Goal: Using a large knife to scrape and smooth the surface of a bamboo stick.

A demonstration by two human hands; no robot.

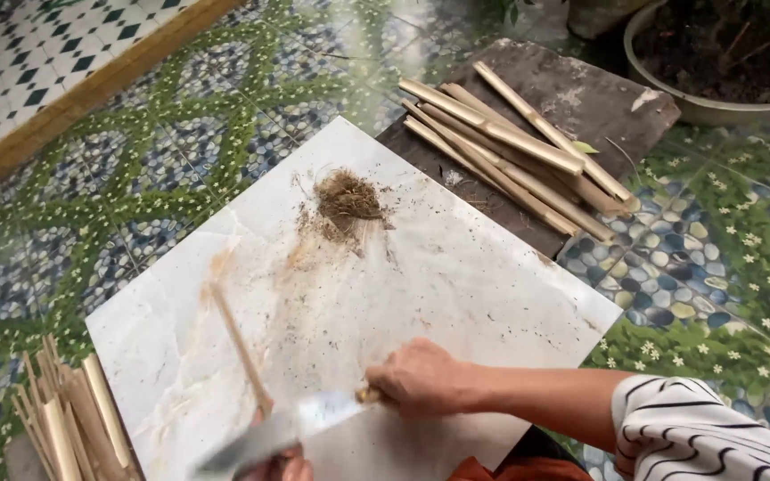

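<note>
1. Split strips: piled off the slab's near-left corner.
2. Left hand, near edge: mostly hidden, apparently pinching the thin stick upright-tilted for shaving.
3. Right hand: closed on the knife handle, blade across the stick.
4. Bamboo lengths: stacked beyond far-right edge.

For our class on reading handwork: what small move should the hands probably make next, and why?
Probably draw the knife along the thin bamboo stick in a short shaving stroke. The right hand grips the handle, the blade lies across the stick's near end, and the left hand steadies it on the pale tile.
</note>
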